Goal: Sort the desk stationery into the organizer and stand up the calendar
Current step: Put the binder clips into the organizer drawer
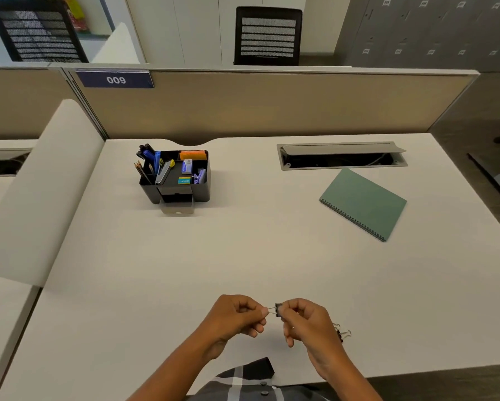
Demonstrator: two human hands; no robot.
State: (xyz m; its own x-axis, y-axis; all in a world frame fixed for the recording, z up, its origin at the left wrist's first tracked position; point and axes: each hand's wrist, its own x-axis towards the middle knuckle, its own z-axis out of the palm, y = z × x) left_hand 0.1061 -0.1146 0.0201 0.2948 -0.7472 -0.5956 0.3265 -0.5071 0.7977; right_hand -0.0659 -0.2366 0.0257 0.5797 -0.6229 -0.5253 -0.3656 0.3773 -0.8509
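A small black binder clip hangs just above the desk's front edge, held between both hands. My left hand pinches its wire handles, and my right hand pinches its black body. More binder clips lie on the desk just right of my right hand, partly hidden by it. The black organizer stands at the back left, holding pens, pencils, a stapler, orange notes and small boxes. Its clear drawer is pulled out at the front. A green spiral-bound calendar lies flat at the back right.
An open cable tray is set into the desk behind the calendar. A beige partition runs along the back edge, and a white side divider borders the left. The white desk stretches between my hands and the organizer.
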